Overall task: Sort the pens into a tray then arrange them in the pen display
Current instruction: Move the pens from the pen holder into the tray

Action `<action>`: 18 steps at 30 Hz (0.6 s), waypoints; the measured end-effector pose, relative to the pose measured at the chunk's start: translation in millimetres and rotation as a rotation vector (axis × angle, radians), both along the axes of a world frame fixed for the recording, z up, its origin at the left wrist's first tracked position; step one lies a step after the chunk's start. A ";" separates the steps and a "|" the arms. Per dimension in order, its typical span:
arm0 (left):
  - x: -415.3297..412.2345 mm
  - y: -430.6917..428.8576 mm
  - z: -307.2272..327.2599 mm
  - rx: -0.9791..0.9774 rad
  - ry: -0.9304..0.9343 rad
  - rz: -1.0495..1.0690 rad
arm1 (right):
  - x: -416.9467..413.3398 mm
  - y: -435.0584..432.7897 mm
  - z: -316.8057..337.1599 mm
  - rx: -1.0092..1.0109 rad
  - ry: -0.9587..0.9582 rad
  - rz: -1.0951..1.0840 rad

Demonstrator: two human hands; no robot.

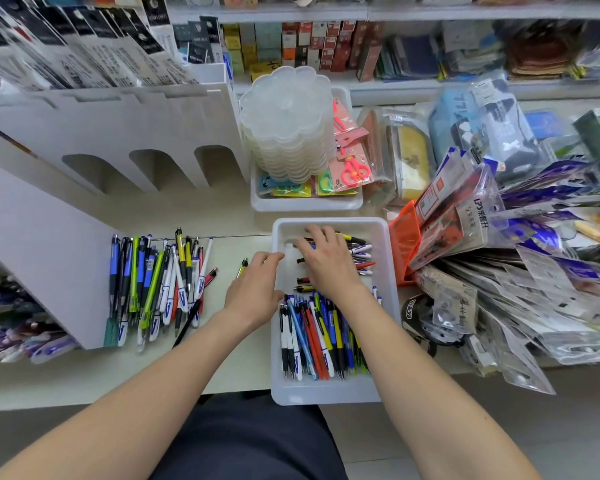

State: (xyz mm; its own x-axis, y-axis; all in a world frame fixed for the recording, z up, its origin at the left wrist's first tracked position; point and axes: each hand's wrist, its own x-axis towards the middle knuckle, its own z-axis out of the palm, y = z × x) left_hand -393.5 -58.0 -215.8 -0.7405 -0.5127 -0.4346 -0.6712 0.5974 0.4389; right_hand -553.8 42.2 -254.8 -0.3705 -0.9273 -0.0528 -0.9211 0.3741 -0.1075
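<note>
Pens (321, 336), mixed blue, red, yellow and white, lie bundled lengthwise in the near half of the white tray (388, 271). More pens lie crosswise in the far half under the right hand (328, 259), fingers spread. Left hand (257, 285) curls over the tray's left rim; grip cannot be told. Loose pens (160, 285) fan across the shelf (232, 358) at left.

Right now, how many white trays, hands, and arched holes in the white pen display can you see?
White trays: 2
Hands: 2
Arched holes in the pen display: 3
Total: 7
</note>
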 end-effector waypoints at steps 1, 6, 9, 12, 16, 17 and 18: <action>-0.7 0.2 1.5 -0.019 -0.019 -0.009 | -1.0 1.3 1.1 -0.041 -0.013 -0.033; -10.5 11.0 6.6 -0.345 0.023 -0.253 | -12.8 8.2 -1.7 -0.089 -0.099 0.010; -26.1 24.8 5.6 -0.090 0.043 -0.223 | -13.7 14.0 -2.7 -0.182 -0.307 -0.021; -44.9 26.6 3.0 0.179 -0.042 -0.064 | -15.7 31.0 -2.7 -0.375 -0.399 -0.346; -64.0 29.6 -1.2 0.342 -0.180 0.095 | -22.4 58.1 -4.1 -0.234 -0.315 -0.522; -69.1 32.5 -1.2 0.327 -0.197 0.134 | -23.2 62.7 -4.9 -0.154 -0.301 -0.499; -74.0 36.7 -0.1 0.312 -0.207 0.170 | -23.3 65.7 -5.4 -0.090 -0.282 -0.463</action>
